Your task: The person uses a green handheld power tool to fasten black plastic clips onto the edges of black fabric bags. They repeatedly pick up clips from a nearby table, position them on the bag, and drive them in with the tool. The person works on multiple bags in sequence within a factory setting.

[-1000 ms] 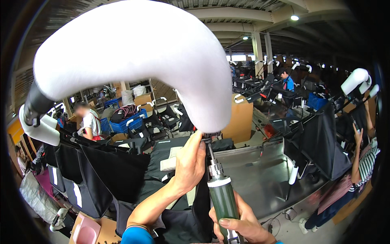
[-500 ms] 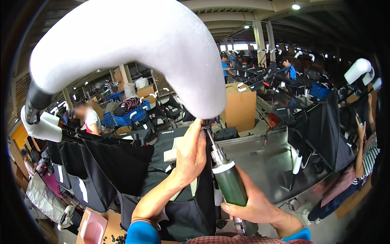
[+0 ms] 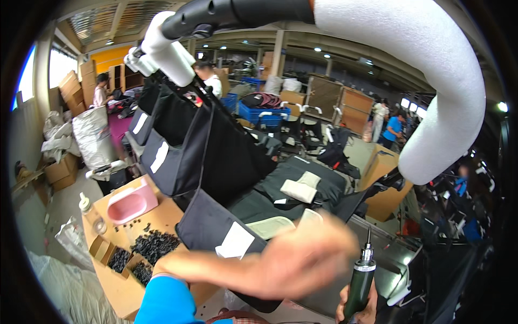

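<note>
My right hand [image 3: 372, 308], low at the right, is wrapped round a dark green electric screwdriver [image 3: 360, 281] whose bit points up. My left hand [image 3: 307, 254] reaches across the middle, over a black fabric stroller seat [image 3: 294, 170]; motion smears its fingers, so what they hold, if anything, does not show. Above both hands arches the stroller's handlebar [image 3: 448, 70], wrapped in white foam. A folded cream fabric piece [image 3: 299, 189] lies on the seat. Left of it stand black fabric panels [image 3: 210, 151] with white labels. Beside my left forearm is a pile of small black parts [image 3: 154, 244].
The parts lie on a cardboard-coloured tabletop [image 3: 118, 291] at the left, with a pink tray [image 3: 135, 202], a small bottle [image 3: 91, 213] and open cardboard boxes [image 3: 102, 251]. A metal table [image 3: 388, 248] is at the right. Farther off, a person in blue [image 3: 393, 129] stands near other strollers.
My left hand has left the handlebar's lower end and moved away from the screwdriver. The screwdriver has come off the joint there, still in my right hand. My view has turned left.
</note>
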The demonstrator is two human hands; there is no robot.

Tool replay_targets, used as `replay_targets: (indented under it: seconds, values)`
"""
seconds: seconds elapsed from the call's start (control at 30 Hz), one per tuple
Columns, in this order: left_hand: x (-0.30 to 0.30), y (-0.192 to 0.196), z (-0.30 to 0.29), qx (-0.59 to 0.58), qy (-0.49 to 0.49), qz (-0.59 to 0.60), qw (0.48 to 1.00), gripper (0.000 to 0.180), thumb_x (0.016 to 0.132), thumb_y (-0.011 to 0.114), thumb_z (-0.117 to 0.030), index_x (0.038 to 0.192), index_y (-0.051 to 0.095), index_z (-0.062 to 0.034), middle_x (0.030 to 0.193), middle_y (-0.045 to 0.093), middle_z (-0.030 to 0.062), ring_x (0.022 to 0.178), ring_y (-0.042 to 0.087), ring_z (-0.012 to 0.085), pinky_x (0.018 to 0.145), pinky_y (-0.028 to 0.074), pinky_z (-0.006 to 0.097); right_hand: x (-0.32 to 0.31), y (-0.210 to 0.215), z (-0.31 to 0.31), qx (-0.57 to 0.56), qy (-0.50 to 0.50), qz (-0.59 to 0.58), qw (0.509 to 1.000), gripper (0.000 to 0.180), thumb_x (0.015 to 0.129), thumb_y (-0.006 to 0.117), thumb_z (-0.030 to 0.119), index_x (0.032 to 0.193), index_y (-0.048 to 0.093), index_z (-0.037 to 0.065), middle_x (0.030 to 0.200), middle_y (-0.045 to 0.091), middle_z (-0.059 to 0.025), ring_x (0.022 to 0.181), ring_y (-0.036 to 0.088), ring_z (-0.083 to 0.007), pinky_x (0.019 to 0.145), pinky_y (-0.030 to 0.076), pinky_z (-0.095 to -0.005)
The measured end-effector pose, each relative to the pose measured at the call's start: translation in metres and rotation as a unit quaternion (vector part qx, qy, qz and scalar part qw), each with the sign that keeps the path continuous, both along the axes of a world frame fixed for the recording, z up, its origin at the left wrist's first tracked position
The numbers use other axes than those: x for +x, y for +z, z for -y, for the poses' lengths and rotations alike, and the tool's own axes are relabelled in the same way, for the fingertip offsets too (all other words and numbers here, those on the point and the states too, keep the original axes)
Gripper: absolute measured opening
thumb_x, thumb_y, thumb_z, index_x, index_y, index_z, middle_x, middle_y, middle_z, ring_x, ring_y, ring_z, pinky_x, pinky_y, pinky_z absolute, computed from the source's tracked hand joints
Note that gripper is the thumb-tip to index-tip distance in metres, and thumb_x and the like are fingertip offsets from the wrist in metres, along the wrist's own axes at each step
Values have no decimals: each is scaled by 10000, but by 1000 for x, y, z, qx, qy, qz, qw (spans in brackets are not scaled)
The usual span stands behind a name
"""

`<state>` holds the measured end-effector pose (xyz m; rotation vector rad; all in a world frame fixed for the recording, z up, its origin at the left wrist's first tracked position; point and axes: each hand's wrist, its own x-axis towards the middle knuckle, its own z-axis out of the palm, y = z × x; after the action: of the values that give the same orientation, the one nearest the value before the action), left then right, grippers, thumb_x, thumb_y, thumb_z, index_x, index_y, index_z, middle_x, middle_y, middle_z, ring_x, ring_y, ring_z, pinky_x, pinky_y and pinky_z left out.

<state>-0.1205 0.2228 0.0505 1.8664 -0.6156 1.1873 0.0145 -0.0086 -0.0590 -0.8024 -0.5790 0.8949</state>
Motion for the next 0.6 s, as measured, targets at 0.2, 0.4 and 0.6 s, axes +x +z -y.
replay_targets:
  seconds: [0.2,0.4,0.6]
  values:
    - [2,-103,159,87,-396,-184,895,316,908,540,-167,1155,530,30,1068,604,239,975,585,387,802,470,449,25,-28,-15,-93,65,74,991,942,722,783,271,1432,180,134,858,528,-152,495,607,-251,373,521,-348]
    - [-22,-95,215,92,-473,-281,830,299,824,585,-264,982,658,-22,964,662,194,877,619,377,729,484,444,-10,-13,19,-250,-6,121,961,973,676,754,175,1475,198,145,831,542,-118,534,602,-219,471,525,-338]
    - [-55,-46,228,153,-494,-203,832,248,823,594,-246,896,680,-25,874,667,159,809,627,329,667,477,410,-56,15,40,-350,-50,164,921,996,685,755,-18,1498,193,111,908,586,-78,706,587,-142,616,499,-271]
